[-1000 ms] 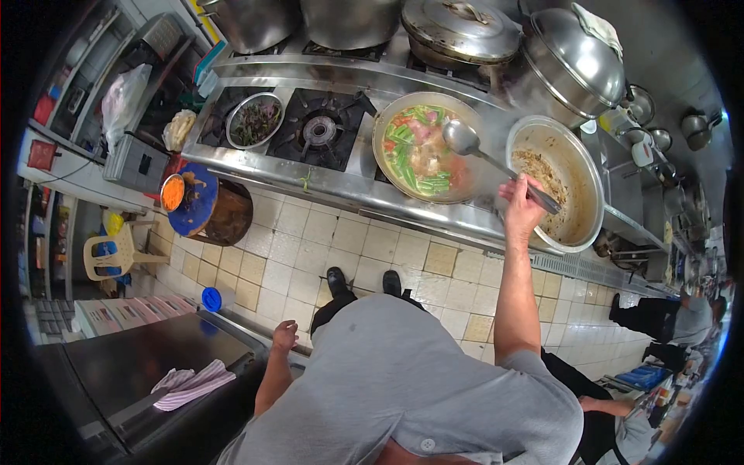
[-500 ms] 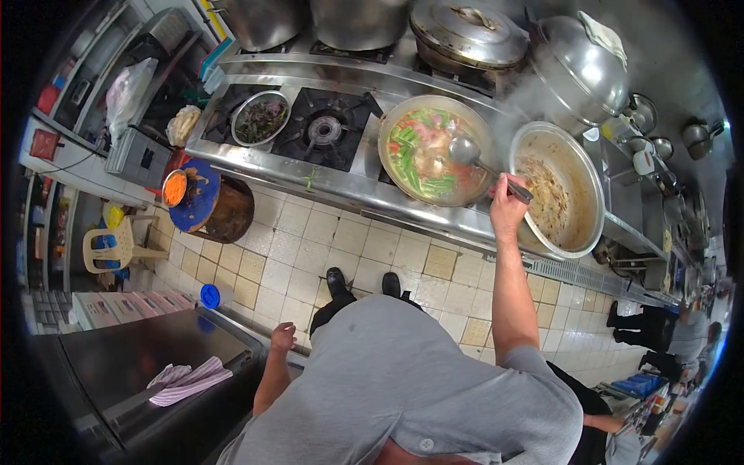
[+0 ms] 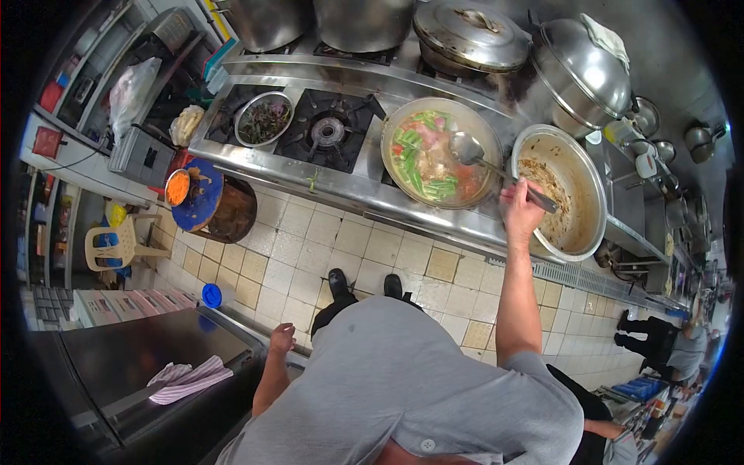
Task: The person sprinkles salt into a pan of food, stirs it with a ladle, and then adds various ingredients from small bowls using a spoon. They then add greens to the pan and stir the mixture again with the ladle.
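My right hand (image 3: 522, 211) is wrapped round the dark handle of a metal ladle (image 3: 491, 165). The ladle's bowl sits over the broth in a wide pot of soup (image 3: 387, 153), where green vegetables, red pieces and pale chunks show. Just beyond my right hand is a big metal basin (image 3: 593, 178) with brown residue and scraps inside. My left hand (image 3: 284, 336) hangs low at my side near the dark counter, its fingers loosely bent and apart, with nothing in them.
A bowl of dark leaves (image 3: 263, 118) stands on the stove beside a bare burner (image 3: 327, 132). Lidded pots (image 3: 473, 35) line the back. Grated orange food (image 3: 177, 187) sits on a blue-topped round block (image 3: 203, 198). At far right, a person (image 3: 685, 349) stands.
My right hand has shifted slightly right and down with the ladle, whose bowl has moved a little toward the pot's right side. My left hand stays put.
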Motion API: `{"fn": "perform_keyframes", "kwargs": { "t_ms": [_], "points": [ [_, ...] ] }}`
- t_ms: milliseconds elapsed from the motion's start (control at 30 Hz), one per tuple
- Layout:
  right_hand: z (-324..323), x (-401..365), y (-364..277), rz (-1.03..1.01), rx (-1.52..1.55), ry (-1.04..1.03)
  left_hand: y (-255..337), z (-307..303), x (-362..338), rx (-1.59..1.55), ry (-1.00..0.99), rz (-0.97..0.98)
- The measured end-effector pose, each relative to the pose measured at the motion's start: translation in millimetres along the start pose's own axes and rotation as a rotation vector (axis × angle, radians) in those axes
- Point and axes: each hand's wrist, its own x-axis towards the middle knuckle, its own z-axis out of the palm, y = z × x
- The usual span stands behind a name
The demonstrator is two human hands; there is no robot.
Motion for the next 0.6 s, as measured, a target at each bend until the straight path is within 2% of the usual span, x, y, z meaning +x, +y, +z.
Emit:
{"fn": "perform_keyframes", "kwargs": {
  "t_ms": [367,533,600],
  "points": [
    [-0.8,2.0,-79.0,0.006,0.052,-0.070,-4.2,3.9,12.3,0.051,-0.001,-0.016],
    [9.3,8.0,-139.7,-0.069,0.025,-0.201,-23.6,-5.7,23.6,0.005,0.007,-0.022],
    [21.6,7.3,-172.2,-0.030,0.031,-0.208,-34.9,-9.6,28.7,0.027,0.003,0.019]
  ]
}}
